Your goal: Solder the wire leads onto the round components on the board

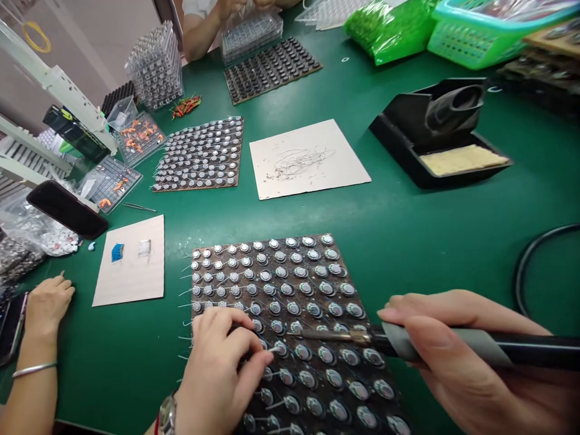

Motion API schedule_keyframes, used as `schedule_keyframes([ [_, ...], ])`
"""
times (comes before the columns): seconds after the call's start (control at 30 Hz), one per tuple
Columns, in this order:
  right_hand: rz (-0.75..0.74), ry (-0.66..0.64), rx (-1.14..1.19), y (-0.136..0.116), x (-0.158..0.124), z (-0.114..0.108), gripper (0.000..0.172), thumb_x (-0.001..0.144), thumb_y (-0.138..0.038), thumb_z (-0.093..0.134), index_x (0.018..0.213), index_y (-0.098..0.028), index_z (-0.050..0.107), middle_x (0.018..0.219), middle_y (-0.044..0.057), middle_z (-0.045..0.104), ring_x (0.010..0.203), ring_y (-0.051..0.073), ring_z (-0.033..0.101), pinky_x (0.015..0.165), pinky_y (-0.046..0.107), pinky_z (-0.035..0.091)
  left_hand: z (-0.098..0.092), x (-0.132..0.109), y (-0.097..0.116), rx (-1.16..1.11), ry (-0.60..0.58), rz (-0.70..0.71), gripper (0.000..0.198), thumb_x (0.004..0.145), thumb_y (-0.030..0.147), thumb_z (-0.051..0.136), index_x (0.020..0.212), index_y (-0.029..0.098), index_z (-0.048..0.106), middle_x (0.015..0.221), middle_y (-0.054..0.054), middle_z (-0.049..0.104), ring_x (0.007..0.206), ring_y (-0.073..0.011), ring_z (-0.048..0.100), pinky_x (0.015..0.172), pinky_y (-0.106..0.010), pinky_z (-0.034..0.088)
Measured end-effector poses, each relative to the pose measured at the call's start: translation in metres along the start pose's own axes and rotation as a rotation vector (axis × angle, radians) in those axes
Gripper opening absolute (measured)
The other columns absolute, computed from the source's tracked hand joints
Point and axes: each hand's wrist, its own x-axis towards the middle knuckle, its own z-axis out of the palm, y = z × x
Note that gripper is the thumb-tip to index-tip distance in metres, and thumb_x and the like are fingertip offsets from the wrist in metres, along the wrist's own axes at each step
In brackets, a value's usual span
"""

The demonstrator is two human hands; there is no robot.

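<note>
Right hand [466, 368] holds soldering iron [537, 349]; left hand [222, 368] perhaps pinches wire [274, 349].

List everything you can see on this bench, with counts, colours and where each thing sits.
Brown boards of small round parts: three; near centre, middle, far, on the green table.
Pale cardboard sheets: two; centre, left.
Black iron stand with yellow sponge: one; right.
Green plastic basket: one; far right.
Black phone: one; left.
Co-worker's hand with bracelet: one; left edge.
Left hand: on the near board, pinching a thin wire.
Right hand: gripping a black soldering iron.
</note>
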Motion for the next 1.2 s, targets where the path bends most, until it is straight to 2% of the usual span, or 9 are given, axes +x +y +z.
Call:
schedule_keyframes([
  [0.1,-0.127,-0.143,0.009,-0.006,0.005,0.003,0.01,0.089,-0.029,0.06,0.08,-0.03,0.063,0.063,-0.004,0.062,0.05,0.012,0.059,0.045,0.017,0.049,0.003,-0.001,-0.005,0.004,-0.005,-0.036,0.011,0.088,0.011,0.061,0.083,0.02,0.057,0.101,-0.004,0.056,0.098,-0.0235,0.052,0.084,-0.042,0.04],
  [0.17,-0.159,-0.162,-0.016,-0.008,0.006,0.005,0.011,0.09,-0.027,0.058,0.081,-0.03,0.062,0.062,-0.005,0.062,0.047,0.011,0.058,0.044,0.016,0.048,0.005,-0.002,-0.007,-0.009,-0.02,-0.052,0.01,0.089,0.011,0.06,0.083,0.02,0.057,0.103,-0.005,0.055,0.1,-0.0242,0.051,0.085,-0.043,0.041],
  [0.3,-0.174,-0.165,-0.043,-0.008,0.008,0.009,0.011,0.091,-0.026,0.057,0.081,-0.03,0.061,0.063,-0.006,0.062,0.048,0.011,0.059,0.046,0.015,0.05,0.005,-0.003,-0.006,-0.027,-0.035,-0.08,0.009,0.09,0.013,0.058,0.084,0.021,0.058,0.104,-0.005,0.054,0.102,-0.025,0.051,0.086,-0.044,0.042],
  [0.53,-0.138,-0.191,-0.048,-0.005,0.008,0.01,0.011,0.089,-0.027,0.059,0.079,-0.03,0.062,0.061,-0.005,0.062,0.046,0.013,0.058,0.043,0.019,0.049,0.004,-0.002,-0.007,-0.068,-0.031,-0.115,0.01,0.088,0.013,0.059,0.082,0.022,0.061,0.102,-0.005,0.055,0.099,-0.0237,0.052,0.085,-0.041,0.045],
  [0.7,-0.171,-0.205,-0.06,-0.007,0.009,0.011,0.012,0.089,-0.024,0.059,0.079,-0.03,0.061,0.058,-0.005,0.062,0.043,0.013,0.057,0.039,0.019,0.047,0.004,-0.002,-0.008,-0.084,-0.037,-0.113,0.011,0.088,0.013,0.058,0.082,0.021,0.061,0.101,-0.006,0.056,0.099,-0.0241,0.052,0.085,-0.041,0.045],
  [0.97,-0.139,-0.234,-0.074,-0.006,0.007,0.009,0.011,0.09,-0.025,0.058,0.08,-0.029,0.06,0.06,-0.006,0.061,0.044,0.011,0.057,0.041,0.016,0.047,0.007,-0.009,-0.006,-0.088,0.002,-0.107,0.013,0.089,0.011,0.055,0.085,0.022,0.061,0.103,-0.006,0.056,0.1,-0.0239,0.052,0.084,-0.04,0.045],
  [1.2,-0.161,-0.253,-0.083,-0.006,0.009,0.01,0.011,0.09,-0.023,0.058,0.08,-0.029,0.06,0.059,-0.006,0.061,0.043,0.012,0.057,0.04,0.017,0.046,0.017,-0.014,-0.003,-0.117,0.1,-0.187,0.012,0.089,0.014,0.054,0.084,0.023,0.061,0.105,-0.007,0.054,0.104,-0.0247,0.05,0.087,-0.041,0.044],
])
